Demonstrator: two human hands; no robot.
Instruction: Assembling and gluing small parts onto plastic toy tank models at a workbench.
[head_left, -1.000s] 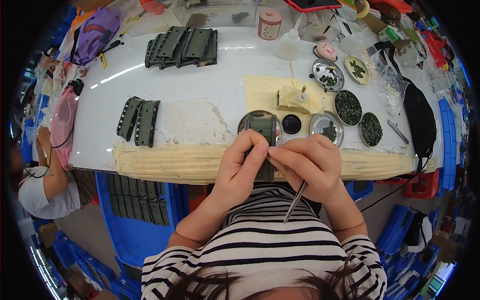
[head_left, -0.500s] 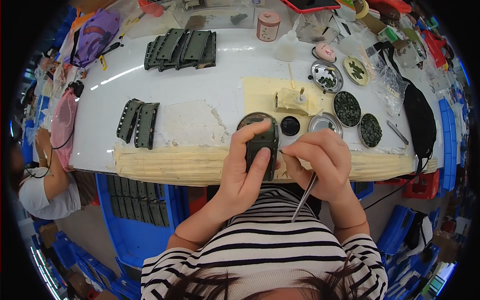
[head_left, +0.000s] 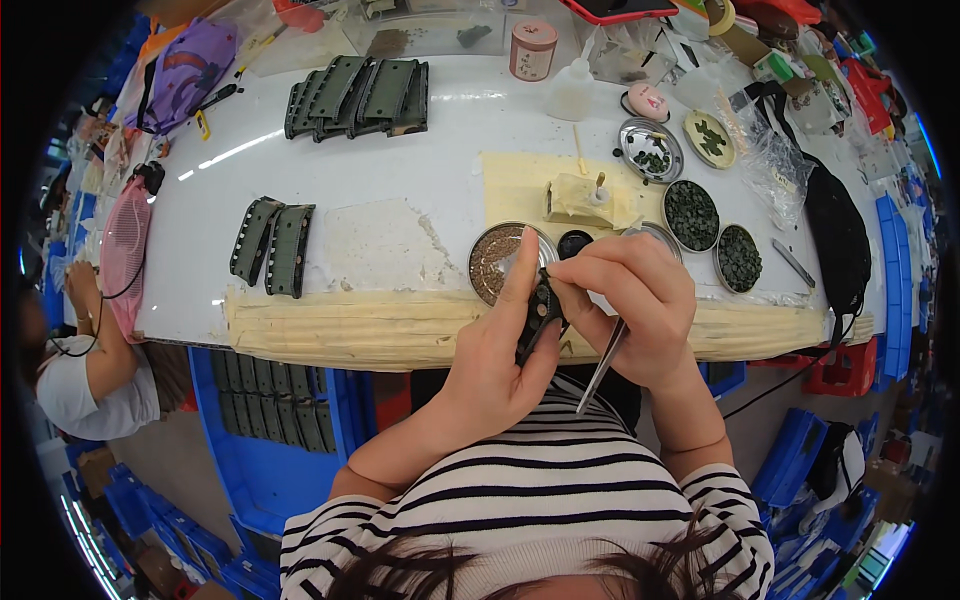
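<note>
My left hand (head_left: 490, 360) is closed around a dark green plastic part (head_left: 540, 312), which is tilted so its narrow edge with small round spots faces up. At the part's far end, the thumb and fingertips of my right hand (head_left: 645, 305) pinch together; any small piece between them is hidden. A pair of metal tweezers (head_left: 602, 372) is also held in my right hand, pointing back toward my striped top. Just beyond the part lies a round tin of small brown pieces (head_left: 492, 262). A black round lid (head_left: 575, 243) sits beside it, partly covered by my right hand.
Two similar green parts (head_left: 290, 250) lie at left, with a stack of them (head_left: 360, 95) farther back. Tins of dark green pieces (head_left: 691, 216) stand at right near a second tweezers (head_left: 793, 262). A blue crate (head_left: 265, 480) of parts is below the table edge.
My left hand has turned the green part from its broad face onto its edge. My right fingertips have moved left and up to meet its far end.
</note>
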